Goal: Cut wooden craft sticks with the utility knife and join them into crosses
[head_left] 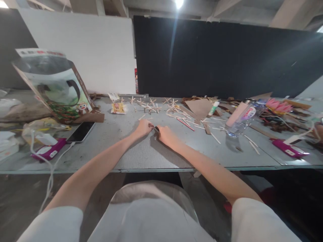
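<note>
My left hand [145, 127] is closed in a pinch over the grey table; whatever lies between its fingertips is too small to make out. Close to its right, my right hand [165, 134] is closed on a small dark object [156, 128], whose kind I cannot tell. The fingertips of both hands almost meet. Just behind my left hand lie a few short pale wooden sticks [142, 117]. Farther back, several star-shaped pieces of crossed sticks [152, 108] stand in a cluster. Loose sticks [185, 117] and a red pencil-like stick [185, 124] lie to the right.
On the left are a large printed bag [67, 90], a phone [81, 132], a purple power strip [49, 149] and white cables. A yellow snack packet [119, 108] lies behind. Rightward are a glue stick [213, 109], cardboard [201, 108], a clear bottle [242, 117] and a pink flower [279, 106].
</note>
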{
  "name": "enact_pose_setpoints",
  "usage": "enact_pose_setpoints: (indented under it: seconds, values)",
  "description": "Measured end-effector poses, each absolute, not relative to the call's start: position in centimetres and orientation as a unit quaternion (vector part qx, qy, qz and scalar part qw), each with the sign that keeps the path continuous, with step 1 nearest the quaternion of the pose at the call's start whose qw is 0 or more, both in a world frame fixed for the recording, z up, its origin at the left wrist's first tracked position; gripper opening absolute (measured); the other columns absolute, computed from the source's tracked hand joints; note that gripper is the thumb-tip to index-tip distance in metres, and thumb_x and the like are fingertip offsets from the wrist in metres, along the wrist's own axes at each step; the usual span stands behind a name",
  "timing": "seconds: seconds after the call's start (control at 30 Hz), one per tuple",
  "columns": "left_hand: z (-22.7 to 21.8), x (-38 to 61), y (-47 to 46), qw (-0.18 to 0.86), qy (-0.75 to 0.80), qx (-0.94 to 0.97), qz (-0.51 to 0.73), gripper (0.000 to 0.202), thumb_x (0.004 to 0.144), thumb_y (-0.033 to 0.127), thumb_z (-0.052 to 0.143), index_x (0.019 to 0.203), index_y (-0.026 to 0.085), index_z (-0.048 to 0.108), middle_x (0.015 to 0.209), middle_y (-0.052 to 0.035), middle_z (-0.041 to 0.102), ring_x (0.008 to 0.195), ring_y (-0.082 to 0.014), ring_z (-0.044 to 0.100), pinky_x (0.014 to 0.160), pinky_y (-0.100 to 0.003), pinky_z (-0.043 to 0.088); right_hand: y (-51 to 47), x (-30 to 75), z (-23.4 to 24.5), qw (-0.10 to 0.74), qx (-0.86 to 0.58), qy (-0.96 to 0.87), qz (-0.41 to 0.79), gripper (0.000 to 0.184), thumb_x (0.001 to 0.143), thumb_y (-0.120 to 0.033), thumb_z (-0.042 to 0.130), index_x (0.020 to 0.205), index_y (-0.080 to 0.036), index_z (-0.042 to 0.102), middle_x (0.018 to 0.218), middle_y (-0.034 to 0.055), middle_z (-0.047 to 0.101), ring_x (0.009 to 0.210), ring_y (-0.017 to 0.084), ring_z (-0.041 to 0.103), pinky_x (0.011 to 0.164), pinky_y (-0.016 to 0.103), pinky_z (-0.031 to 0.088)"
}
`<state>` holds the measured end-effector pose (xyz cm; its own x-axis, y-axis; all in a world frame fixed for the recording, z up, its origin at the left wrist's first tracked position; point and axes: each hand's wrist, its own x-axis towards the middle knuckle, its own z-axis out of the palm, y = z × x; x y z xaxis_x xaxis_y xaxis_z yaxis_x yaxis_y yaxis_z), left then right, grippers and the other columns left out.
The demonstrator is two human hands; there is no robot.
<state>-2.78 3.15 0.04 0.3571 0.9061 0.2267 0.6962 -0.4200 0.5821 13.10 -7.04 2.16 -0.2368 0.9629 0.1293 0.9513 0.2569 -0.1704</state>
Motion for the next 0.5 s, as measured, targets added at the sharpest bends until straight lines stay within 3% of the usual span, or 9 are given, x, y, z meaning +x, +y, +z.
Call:
enact_pose_setpoints:
  seconds: [0.5]
  values:
    - [-1.1, -3.5, 4.2, 0.233, 0.443, 0.798, 0.336, 0.013, 0.077, 0.009, 0.070, 0.072, 0.018, 0.078, 0.072, -0.0062, 0.075, 0.074, -0.0218, 0.067, 0.076, -0.032, 0.049, -7.0, 13.6, 2.4, 0.108, -0.628, -0.770, 0.013, 0.029, 0.102, -0.020, 0.048, 0.126, -0.018, 0.063, 0.109, 0.0165, 0.075, 0.097, 0.028, 0.073, 0.079, 0.032, 0.050]
